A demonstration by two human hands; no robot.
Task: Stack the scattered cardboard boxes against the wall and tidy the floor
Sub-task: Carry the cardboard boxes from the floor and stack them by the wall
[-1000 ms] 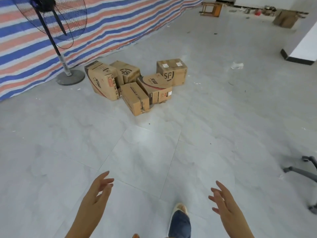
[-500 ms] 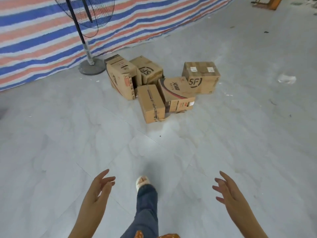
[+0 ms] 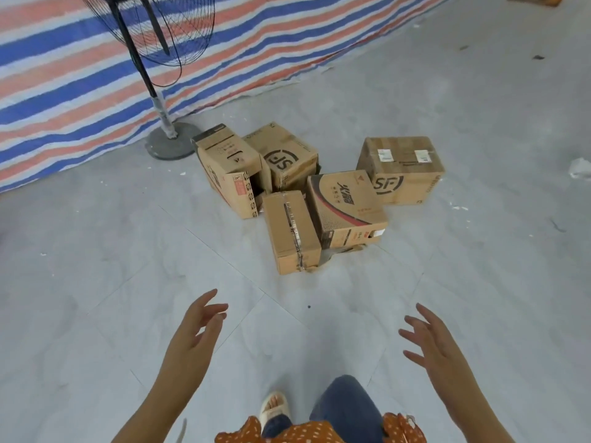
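I see five scattered brown cardboard boxes (image 3: 316, 193) heaped right of black pedestal fan (image 3: 166, 91); left hand (image 3: 195, 334), right hand (image 3: 431, 340) spread, fingers empty, readied for first lift, I judge

Floor (image 3: 96, 282): pale grey tiles, faint marbling. Tarp (image 3: 64, 75): blue, salmon-red and white stripes. Fan (image 3: 160, 27): black grille and pole, grey round base. Boxes: all brown cardboard. Far-right box (image 3: 403, 174): black "SF" logo, two white labels on top. Back box (image 3: 284, 155): black "SF" logo. Left box (image 3: 230, 174): red print, black markings. Middle box (image 3: 345, 206): dark curved band edged red. Near box (image 3: 292, 231): plain brown, taped. Blouse (image 3: 303, 434): orange, white dots. Jeans (image 3: 345, 407): blue.
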